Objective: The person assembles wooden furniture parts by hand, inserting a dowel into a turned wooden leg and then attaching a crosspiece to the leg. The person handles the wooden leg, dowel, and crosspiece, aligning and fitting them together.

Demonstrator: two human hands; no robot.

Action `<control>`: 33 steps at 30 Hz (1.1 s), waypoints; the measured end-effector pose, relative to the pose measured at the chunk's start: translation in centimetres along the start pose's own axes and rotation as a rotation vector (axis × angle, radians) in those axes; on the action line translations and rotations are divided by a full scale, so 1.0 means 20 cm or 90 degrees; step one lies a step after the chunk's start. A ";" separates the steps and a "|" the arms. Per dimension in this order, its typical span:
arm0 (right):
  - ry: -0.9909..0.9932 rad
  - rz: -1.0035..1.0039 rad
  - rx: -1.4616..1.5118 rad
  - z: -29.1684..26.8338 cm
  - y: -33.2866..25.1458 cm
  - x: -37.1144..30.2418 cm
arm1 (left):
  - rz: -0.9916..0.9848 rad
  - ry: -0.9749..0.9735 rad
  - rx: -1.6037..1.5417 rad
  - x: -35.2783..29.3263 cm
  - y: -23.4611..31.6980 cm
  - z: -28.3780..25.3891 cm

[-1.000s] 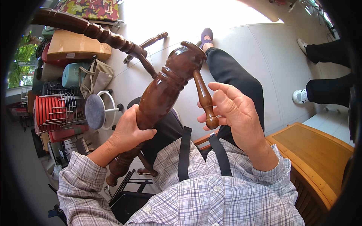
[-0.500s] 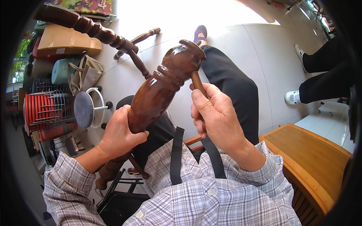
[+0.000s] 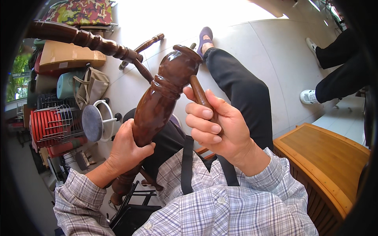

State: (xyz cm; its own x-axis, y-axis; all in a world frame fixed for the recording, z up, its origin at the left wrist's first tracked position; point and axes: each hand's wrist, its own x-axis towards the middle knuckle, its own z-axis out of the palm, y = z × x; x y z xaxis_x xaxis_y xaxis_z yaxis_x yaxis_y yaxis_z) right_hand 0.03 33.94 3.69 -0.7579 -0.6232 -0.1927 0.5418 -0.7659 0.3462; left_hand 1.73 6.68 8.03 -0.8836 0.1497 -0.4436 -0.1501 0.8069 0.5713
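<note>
A glossy dark-brown turned wooden post (image 3: pixel 151 108) lies slantwise across my lap, its flared end pointing away from me. My left hand (image 3: pixel 128 148) is wrapped round its lower part, thumb on top. In my closed right hand (image 3: pixel 224 128) is a tapered wooden peg (image 3: pixel 201 94), its far tip against the side of the post just below the flared end. Whether that tip sits in a hole cannot be seen. A thin turned spindle (image 3: pixel 143 70) runs from the post's left side toward a curved dark wooden arm (image 3: pixel 94 41).
At the left stand a round grey-topped stool (image 3: pixel 93 122), a beige bag (image 3: pixel 93 83), a cardboard box (image 3: pixel 67 53) and wire racks with red items (image 3: pixel 49 124). A wooden cabinet (image 3: pixel 327 157) is at my right. Another person's legs (image 3: pixel 338 59) show at far right.
The post's flared end has shifted slightly left. My right hand has turned, so its curled fingers now show round the peg. The left hand keeps its hold.
</note>
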 end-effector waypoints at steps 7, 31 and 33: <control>-0.018 -0.007 -0.106 -0.05 -0.01 0.03 | -0.015 0.016 0.013 -0.01 0.00 0.00; -0.001 0.001 -0.025 -0.06 -0.01 -0.02 | -0.021 0.026 0.019 -0.01 0.04 0.02; 0.044 -0.013 -0.130 -0.05 -0.02 -0.02 | -0.028 0.025 0.020 -0.02 0.05 0.02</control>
State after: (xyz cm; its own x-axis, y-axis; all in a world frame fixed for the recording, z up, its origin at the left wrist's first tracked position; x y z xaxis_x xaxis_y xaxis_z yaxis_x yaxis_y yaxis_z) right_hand 0.40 34.38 2.75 -0.7469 -0.6110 -0.2622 0.5941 -0.7904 0.1493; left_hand 2.08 7.68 8.47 -0.8932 0.0910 -0.4403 -0.1765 0.8297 0.5296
